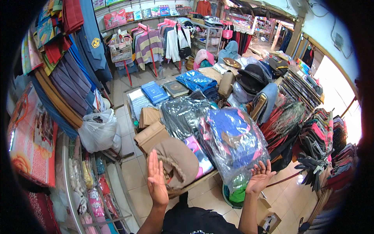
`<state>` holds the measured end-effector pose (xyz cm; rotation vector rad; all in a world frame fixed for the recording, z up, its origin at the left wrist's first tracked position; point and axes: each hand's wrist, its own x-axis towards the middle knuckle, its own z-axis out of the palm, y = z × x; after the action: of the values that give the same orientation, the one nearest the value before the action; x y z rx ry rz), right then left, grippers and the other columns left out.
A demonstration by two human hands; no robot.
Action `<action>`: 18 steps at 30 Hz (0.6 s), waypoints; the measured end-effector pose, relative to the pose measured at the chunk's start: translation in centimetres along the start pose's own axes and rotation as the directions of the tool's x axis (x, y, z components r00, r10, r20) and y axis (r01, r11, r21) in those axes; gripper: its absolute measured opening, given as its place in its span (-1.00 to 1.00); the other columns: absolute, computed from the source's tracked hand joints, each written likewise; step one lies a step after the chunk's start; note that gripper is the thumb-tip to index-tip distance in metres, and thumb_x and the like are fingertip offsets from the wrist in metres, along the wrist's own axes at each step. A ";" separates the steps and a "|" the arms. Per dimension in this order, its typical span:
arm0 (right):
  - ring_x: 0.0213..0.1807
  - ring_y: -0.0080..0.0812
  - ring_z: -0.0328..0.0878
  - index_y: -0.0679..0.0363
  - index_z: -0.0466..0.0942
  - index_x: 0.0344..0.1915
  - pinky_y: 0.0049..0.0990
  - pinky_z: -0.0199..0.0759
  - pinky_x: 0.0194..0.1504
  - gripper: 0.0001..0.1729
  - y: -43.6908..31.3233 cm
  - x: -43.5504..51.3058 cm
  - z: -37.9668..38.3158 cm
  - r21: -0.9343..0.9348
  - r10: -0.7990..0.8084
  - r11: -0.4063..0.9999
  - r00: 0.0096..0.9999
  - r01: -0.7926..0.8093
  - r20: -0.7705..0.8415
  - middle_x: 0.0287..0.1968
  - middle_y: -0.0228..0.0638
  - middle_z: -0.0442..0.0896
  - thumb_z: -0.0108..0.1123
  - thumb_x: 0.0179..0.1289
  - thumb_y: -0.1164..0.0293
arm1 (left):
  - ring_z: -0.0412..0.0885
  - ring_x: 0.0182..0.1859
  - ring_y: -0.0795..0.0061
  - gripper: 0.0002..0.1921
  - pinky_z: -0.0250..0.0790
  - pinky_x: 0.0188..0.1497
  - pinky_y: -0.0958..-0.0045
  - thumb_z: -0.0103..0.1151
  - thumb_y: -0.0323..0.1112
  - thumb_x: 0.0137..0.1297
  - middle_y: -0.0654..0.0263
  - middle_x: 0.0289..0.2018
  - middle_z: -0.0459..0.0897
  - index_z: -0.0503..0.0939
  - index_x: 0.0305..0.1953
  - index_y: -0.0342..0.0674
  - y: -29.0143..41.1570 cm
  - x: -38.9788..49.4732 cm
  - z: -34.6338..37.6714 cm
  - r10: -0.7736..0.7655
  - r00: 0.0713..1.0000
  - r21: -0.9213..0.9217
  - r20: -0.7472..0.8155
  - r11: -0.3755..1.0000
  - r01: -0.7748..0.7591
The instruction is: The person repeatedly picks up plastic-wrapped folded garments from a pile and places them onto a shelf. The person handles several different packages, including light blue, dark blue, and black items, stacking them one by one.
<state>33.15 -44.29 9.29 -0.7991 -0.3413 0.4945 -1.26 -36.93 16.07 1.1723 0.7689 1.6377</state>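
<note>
My left hand [156, 178] is raised with fingers extended, in front of a taupe cap [181, 158] at the table's near corner. Palm up and fingers apart, my right hand [260, 178] is beside the lower edge of a clear plastic bag of blue and pink clothing [230, 134]. Neither hand holds anything. Behind the cap lie tan wallets or purses [152, 136] and black plastic-wrapped garments [187, 112]. Farther back are a blue book [154, 92], a dark hardcover book [176, 88] and a blue wrapped packet [195, 80].
Black hats [252, 77] top a pile at the table's right. A glass display case [96, 187] runs along my left, below a white plastic bag [98, 131]. Bunched hangers [317, 163] stick out at right. A bin with green plastic [238, 193] stands by the near table edge.
</note>
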 end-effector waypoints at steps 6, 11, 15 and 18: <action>-0.31 -0.36 0.65 0.24 0.36 0.37 -0.43 0.56 -0.30 -0.24 4.4 2.9 6.7 -0.086 0.000 0.996 0.998 0.005 0.058 -0.15 -0.22 0.72 -0.18 0.62 -0.20 | 0.09 0.62 -0.02 0.03 -0.08 0.64 0.01 -0.19 0.48 0.46 -0.08 0.61 0.03 0.02 0.59 -0.32 -2.4 4.8 -2.7 -0.051 0.985 -0.224 0.162 0.971 0.087; -0.37 -0.41 0.62 0.26 0.39 0.34 -0.46 0.53 -0.36 -0.25 6.2 3.1 8.3 -0.187 -0.033 0.981 0.998 0.041 0.045 -0.21 -0.25 0.69 -0.15 0.62 -0.19 | 0.18 0.58 -0.04 -0.03 0.01 0.61 0.01 -0.18 0.44 0.49 -0.12 0.58 0.10 0.11 0.56 -0.34 -3.4 7.4 -4.6 -0.124 0.986 -0.199 0.115 0.969 0.145; -0.39 -0.40 0.64 0.32 0.40 0.30 -0.45 0.55 -0.42 -0.23 6.4 4.0 9.1 -0.273 -0.071 0.956 0.989 0.104 0.128 -0.24 -0.22 0.69 -0.12 0.61 -0.20 | 0.19 0.58 -0.02 -0.15 0.07 0.61 0.02 -0.23 0.32 0.58 -0.09 0.58 0.11 0.14 0.54 -0.33 -4.7 9.1 -5.0 -0.134 0.990 -0.389 0.046 0.910 0.141; -0.39 -0.39 0.65 0.34 0.42 0.29 -0.43 0.56 -0.42 -0.19 5.9 7.1 10.1 -0.348 -0.075 0.925 0.970 0.154 0.231 -0.23 -0.21 0.70 -0.13 0.59 -0.24 | 0.23 0.56 -0.01 -0.20 0.10 0.59 0.01 -0.27 0.28 0.62 -0.06 0.56 0.17 0.18 0.53 -0.32 -5.5 9.7 -5.2 -0.214 0.977 -0.449 -0.020 0.875 0.183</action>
<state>32.63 -30.94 12.26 -1.0816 -0.6909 0.4117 -5.23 -25.73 12.82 0.6885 0.4968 1.5772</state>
